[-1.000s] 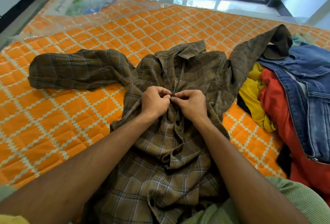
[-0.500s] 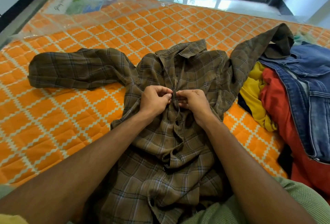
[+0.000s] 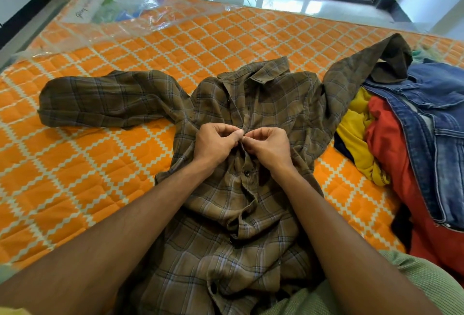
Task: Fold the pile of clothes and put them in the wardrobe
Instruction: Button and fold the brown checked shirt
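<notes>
Shirt, one: brown plaid long-sleeved shirt (image 3: 276, 103), woven cloth, collared. It lies front-up on the orange quilted mattress (image 3: 100, 176) directly before the seated person, collar at the far end, hem bunched at the lap.

Left grip (image 3: 216, 141) and right grip (image 3: 268, 149): both closed in a fingertip pinch on the front placket at chest height, thumbs and forefingers meeting at one spot. Judged to be fastening a button, so that the two front panels line up for folding.

Small dark button (image 3: 247, 173) just below the hands: whether fastened cannot be told. Lower front is rumpled and gaping.

Sleeves: one laid out flat to the left; the other draped up over the unfolded heap at right, probably for want of room.

Heap: blue denim jacket (image 3: 431, 118), red garment (image 3: 391, 151), yellow garment (image 3: 356, 126), touching one another.

Folding proper not yet begun. Wardrobe not in view.
</notes>
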